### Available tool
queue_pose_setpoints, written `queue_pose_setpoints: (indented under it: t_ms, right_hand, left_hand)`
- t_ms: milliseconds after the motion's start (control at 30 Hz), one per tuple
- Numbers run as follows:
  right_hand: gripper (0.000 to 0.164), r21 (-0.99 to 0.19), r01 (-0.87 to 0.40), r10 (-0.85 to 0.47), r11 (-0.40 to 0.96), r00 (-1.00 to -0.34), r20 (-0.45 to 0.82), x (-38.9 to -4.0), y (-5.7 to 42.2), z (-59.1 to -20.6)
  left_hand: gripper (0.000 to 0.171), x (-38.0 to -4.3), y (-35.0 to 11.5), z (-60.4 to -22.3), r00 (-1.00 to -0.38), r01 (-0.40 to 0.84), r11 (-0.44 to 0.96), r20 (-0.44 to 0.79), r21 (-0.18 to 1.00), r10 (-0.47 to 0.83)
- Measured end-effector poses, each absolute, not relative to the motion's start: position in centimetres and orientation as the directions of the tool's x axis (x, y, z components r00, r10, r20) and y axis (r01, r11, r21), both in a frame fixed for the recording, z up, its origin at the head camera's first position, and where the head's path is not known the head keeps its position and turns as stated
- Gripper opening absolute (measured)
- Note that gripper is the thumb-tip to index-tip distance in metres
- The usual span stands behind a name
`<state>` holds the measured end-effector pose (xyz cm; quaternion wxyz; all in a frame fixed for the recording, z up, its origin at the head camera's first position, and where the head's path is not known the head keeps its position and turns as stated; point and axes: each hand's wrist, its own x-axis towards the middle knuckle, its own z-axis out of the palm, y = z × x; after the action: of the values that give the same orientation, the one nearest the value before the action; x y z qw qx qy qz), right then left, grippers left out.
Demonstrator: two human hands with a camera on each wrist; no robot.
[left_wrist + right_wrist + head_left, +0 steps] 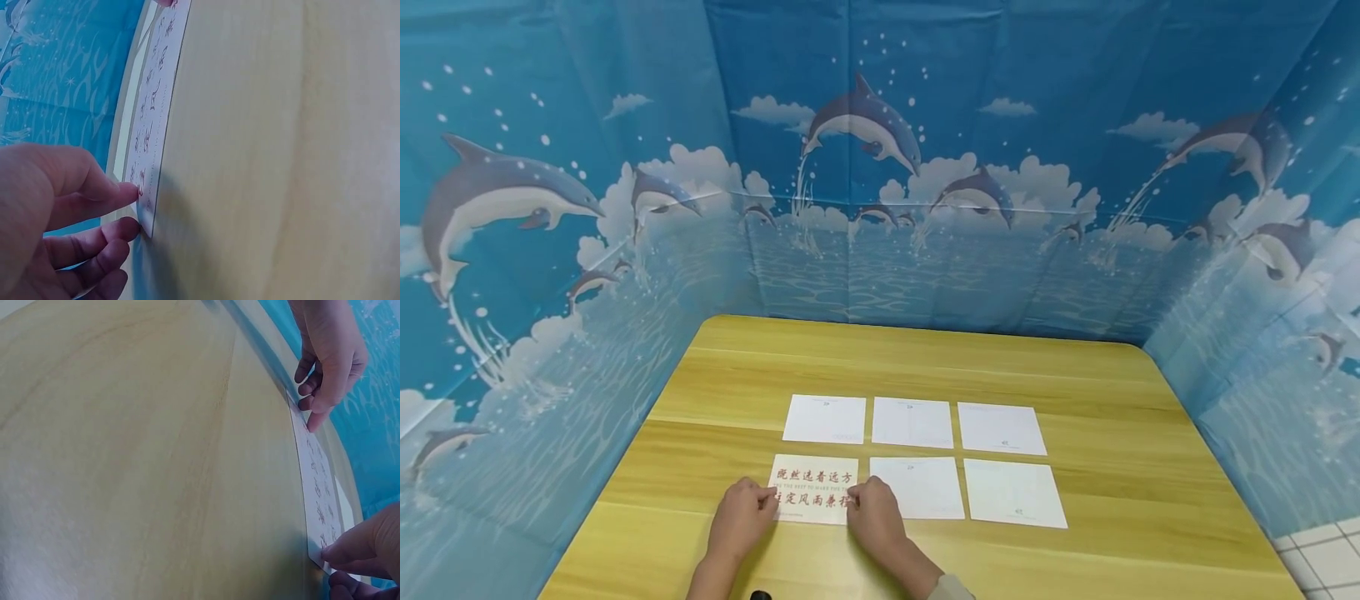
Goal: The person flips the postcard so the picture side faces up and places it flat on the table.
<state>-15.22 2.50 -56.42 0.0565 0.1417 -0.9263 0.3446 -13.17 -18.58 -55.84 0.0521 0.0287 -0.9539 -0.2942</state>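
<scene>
A cream card with red Chinese lettering [816, 479] lies at the near left of two rows of cards. My left hand [742, 515] pinches its left edge. In the left wrist view, a fingertip of that hand [75, 206] is on the printed face, with other fingers curled by the edge. My right hand [877, 518] pinches the card's right edge. The right wrist view has both hands at opposite ends of the lettered card [315, 487], which is close to the tabletop.
Beside the lettered card lie two pale cards, the nearer one [917, 488] and one at the right [1015, 493]. Behind them is a row of three white cards [912, 422]. They lie on a wooden table [1120, 417], before a blue dolphin-print curtain [925, 250].
</scene>
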Motion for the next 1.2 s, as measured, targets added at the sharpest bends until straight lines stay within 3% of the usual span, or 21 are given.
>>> queue_pose_setpoints:
  t_ms: [467,800,967,1200]
  right_hand:
    - [0.014,-0.628,-0.305,-0.221,0.716,-0.952,0.211,-14.9,2.5,-56.4]
    - [0.018,-0.752,-0.266,-0.178,0.603,-0.964,0.199,-14.9,3.4,-55.2]
    - [0.014,-0.773,-0.227,-0.112,0.593,-0.973,0.200,-15.0,5.1,-55.4]
    - [0.010,-0.790,-0.170,0.008,0.589,-0.976,0.216,-14.8,7.5,-55.7]
  left_hand:
    - [0.017,-13.0,-18.5,-56.0,-0.987,0.000,0.822,0.133,0.570,-0.093]
    - [0.028,-12.6,-18.0,-56.2,-0.980,-0.033,0.755,0.129,0.655,-0.154]
    - [0.028,-12.5,-16.5,-56.7,-0.956,0.005,0.612,0.183,0.790,-0.229]
    - [0.026,-12.0,-12.7,-56.3,-0.965,0.034,0.329,0.116,0.944,-0.233]
